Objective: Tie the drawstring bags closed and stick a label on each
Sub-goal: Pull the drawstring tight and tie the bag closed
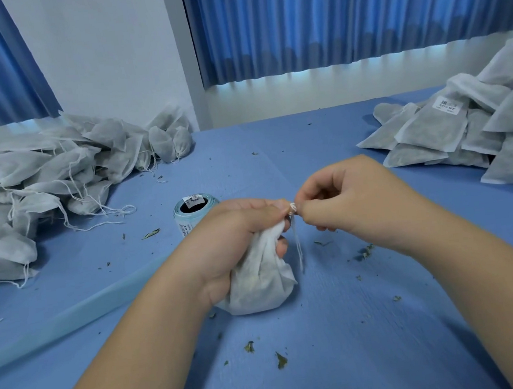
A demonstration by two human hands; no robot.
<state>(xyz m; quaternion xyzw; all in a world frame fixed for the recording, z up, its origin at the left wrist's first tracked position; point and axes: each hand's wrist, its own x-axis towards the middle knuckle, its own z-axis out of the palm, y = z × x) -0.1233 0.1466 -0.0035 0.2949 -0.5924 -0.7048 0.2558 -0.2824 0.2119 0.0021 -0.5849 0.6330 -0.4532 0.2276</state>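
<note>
- Gripping upward-pointing neck of upright drawstring bag (259,285) with left hand (237,238), base on bench (377,340)
- Pinching drawstring (298,247) at neck with right hand (345,198), fingers curled

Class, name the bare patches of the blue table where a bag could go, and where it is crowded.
Free on the table: the far middle between untied pile and labelled stack, beyond the label roll; the near strip before the held bag, leaf crumbs only. Crowded: both piles.
</note>
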